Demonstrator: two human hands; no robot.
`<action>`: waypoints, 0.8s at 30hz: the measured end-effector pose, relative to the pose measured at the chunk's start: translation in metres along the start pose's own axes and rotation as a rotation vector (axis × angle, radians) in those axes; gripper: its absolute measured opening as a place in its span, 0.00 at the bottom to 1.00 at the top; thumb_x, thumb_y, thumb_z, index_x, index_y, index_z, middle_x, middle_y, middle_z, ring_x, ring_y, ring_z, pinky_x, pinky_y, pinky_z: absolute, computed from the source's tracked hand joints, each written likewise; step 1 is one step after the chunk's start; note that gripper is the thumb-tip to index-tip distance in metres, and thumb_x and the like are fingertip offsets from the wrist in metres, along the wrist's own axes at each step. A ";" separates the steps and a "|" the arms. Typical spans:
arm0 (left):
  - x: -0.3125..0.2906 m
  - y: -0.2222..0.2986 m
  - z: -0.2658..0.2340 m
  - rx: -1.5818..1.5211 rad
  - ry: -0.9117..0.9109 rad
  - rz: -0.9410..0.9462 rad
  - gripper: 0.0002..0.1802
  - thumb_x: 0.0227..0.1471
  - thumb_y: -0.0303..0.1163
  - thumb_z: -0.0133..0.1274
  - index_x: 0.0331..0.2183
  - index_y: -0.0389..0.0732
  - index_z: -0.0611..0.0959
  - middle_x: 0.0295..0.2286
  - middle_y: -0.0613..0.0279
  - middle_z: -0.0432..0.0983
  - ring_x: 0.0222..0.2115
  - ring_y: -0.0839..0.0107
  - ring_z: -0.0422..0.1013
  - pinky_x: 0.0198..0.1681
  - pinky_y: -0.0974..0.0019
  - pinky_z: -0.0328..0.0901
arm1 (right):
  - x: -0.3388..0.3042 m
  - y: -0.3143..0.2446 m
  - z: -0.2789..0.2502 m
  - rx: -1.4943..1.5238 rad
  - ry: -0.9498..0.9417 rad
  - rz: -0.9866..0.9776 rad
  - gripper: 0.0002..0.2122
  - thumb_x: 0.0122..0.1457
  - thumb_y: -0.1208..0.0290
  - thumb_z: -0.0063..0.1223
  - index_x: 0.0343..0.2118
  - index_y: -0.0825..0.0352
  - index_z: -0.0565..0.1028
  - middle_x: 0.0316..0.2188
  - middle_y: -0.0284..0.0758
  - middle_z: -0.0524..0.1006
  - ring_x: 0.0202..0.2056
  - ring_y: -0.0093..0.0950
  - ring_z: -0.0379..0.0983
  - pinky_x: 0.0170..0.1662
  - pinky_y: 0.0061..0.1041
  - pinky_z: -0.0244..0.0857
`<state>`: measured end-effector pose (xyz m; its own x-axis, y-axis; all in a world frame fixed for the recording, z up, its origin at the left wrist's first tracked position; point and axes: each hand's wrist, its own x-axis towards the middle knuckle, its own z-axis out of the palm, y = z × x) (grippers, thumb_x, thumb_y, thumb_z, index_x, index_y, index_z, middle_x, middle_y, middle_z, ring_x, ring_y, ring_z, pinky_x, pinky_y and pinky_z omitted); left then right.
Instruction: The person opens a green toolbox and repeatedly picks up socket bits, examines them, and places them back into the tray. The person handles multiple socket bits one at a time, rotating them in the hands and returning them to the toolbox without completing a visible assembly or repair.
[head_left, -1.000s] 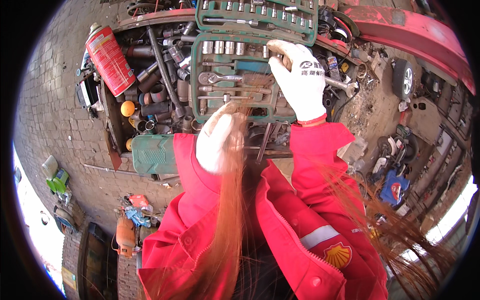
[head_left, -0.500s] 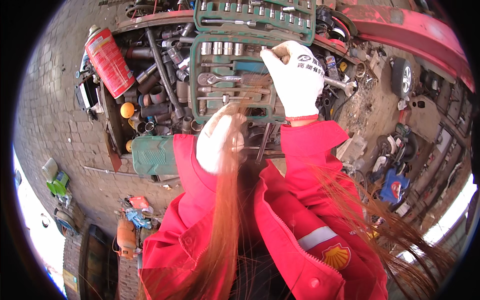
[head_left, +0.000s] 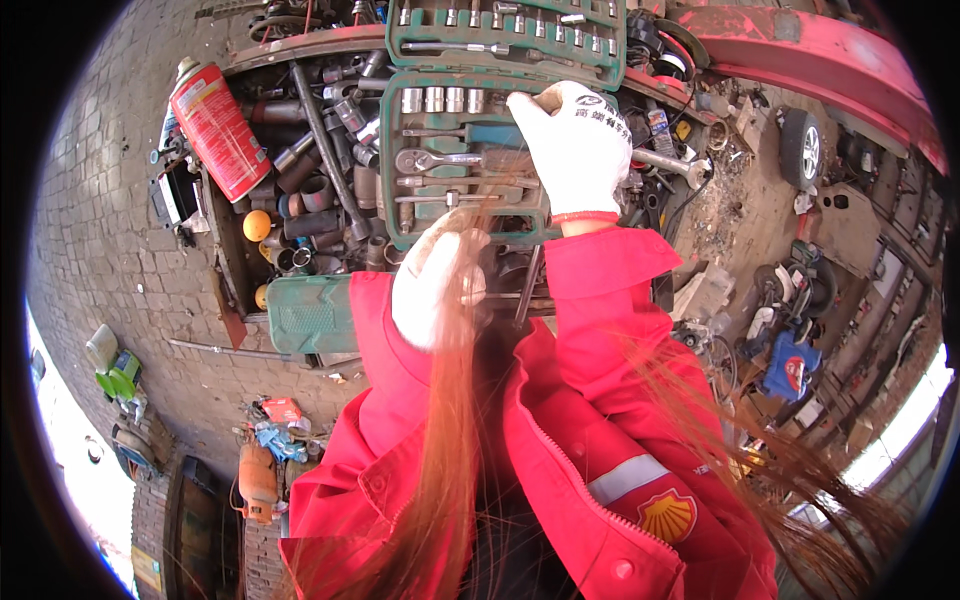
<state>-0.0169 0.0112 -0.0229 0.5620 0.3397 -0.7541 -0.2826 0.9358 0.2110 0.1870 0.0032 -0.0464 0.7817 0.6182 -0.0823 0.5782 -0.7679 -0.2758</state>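
Observation:
The green socket set case (head_left: 396, 165) lies open below my hands, with chrome sockets (head_left: 434, 100) in a row along its far side. A ratchet (head_left: 425, 160) and a screwdriver-like driver with a blue handle (head_left: 495, 133) lie in its slots. My right hand (head_left: 580, 155), in a white glove, is over the case's right part. Its thumb and fingers pinch a small shiny piece, apparently a socket, at the right end of the row. My left hand (head_left: 432, 290), also gloved, is curled at the case's near edge; hair strands cover part of it, and what it grips is hidden.
A red spray can (head_left: 220, 130) and a pile of used sockets and pipes (head_left: 310, 220) lie left of the case. A green plastic box (head_left: 310, 312) sits nearer. A large wrench (head_left: 670, 165) lies at right, below a red beam (head_left: 800, 50).
My right hand has shifted slightly left along the socket row, its fingertips closer to the chrome sockets. The left hand has stayed at the near edge of the case.

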 end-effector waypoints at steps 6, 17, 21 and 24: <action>0.001 0.003 -0.004 -0.039 -0.020 -0.004 0.20 0.59 0.31 0.52 0.52 0.35 0.72 0.37 0.56 0.76 0.19 0.82 0.66 0.20 0.78 0.55 | 0.004 0.013 -0.015 0.214 0.099 -0.010 0.18 0.55 0.51 0.57 0.29 0.64 0.82 0.26 0.40 0.80 0.30 0.40 0.78 0.35 0.37 0.70; 0.005 0.004 -0.007 -0.046 -0.052 -0.007 0.21 0.60 0.32 0.52 0.53 0.34 0.71 0.38 0.54 0.77 0.18 0.82 0.66 0.19 0.78 0.55 | 0.003 0.021 -0.025 0.246 0.064 -0.033 0.14 0.53 0.56 0.59 0.32 0.62 0.82 0.28 0.37 0.81 0.31 0.35 0.78 0.36 0.32 0.71; 0.004 0.003 -0.004 0.000 0.002 0.003 0.21 0.60 0.32 0.52 0.53 0.35 0.71 0.38 0.56 0.76 0.18 0.82 0.66 0.19 0.79 0.55 | 0.001 0.018 -0.021 0.237 -0.011 -0.018 0.13 0.51 0.58 0.60 0.34 0.61 0.81 0.30 0.35 0.80 0.32 0.33 0.78 0.38 0.31 0.71; 0.005 0.004 -0.003 0.009 0.003 -0.011 0.21 0.60 0.32 0.52 0.53 0.35 0.71 0.37 0.57 0.76 0.18 0.82 0.66 0.19 0.79 0.55 | 0.003 0.013 -0.017 0.179 -0.011 -0.048 0.13 0.51 0.57 0.60 0.33 0.60 0.81 0.29 0.34 0.80 0.33 0.34 0.78 0.38 0.32 0.70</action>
<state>-0.0177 0.0158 -0.0274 0.5628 0.3292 -0.7582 -0.2696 0.9402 0.2082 0.2008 -0.0081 -0.0345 0.7513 0.6557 -0.0751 0.5629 -0.6959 -0.4459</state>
